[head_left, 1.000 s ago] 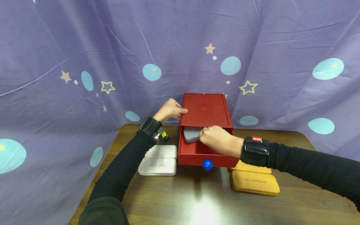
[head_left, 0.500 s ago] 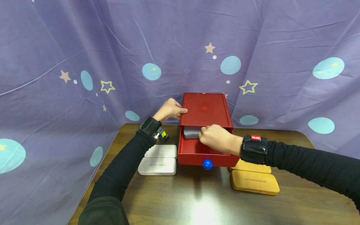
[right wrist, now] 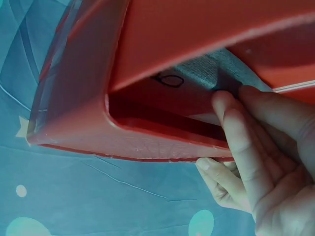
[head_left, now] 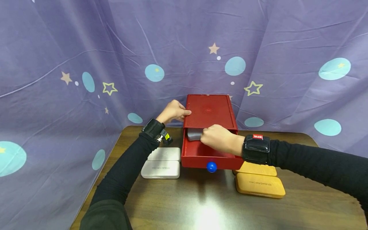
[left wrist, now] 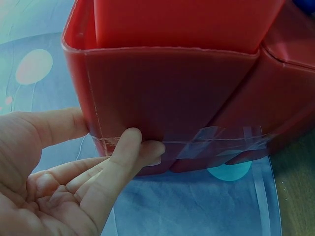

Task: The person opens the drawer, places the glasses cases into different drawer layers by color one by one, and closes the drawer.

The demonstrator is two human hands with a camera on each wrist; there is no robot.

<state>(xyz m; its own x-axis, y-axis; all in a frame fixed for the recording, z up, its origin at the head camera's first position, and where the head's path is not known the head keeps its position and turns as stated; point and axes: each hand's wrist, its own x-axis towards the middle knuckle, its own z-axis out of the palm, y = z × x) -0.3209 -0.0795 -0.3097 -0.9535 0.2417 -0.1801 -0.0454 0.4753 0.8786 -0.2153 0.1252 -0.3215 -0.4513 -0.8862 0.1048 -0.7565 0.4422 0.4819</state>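
Observation:
A red box [head_left: 210, 110] stands on the table with its drawer [head_left: 195, 162] pulled out toward me, a blue knob [head_left: 211, 167] on the front. My left hand [head_left: 172, 111] grips the box's left edge, thumb on top. In the left wrist view, its thumb and fingertips meet around the corner of the red wall. My right hand [head_left: 218, 139] reaches into the drawer and pinches the end of a grey case [head_left: 194, 134]. The right wrist view shows thumb and finger at the grey case's corner [right wrist: 216, 73]. Its far part is hidden under the box's top.
Two white cases [head_left: 161, 169] lie side by side left of the drawer. On the right lie two yellow cases [head_left: 260, 185], the rear one partly covered by the drawer. A purple patterned curtain [head_left: 184, 38] hangs behind the wooden table [head_left: 161, 204].
The grey case has slid farther back under the box's top, with less of it showing. My right hand has moved slightly back and left with it. My left hand holds its place.

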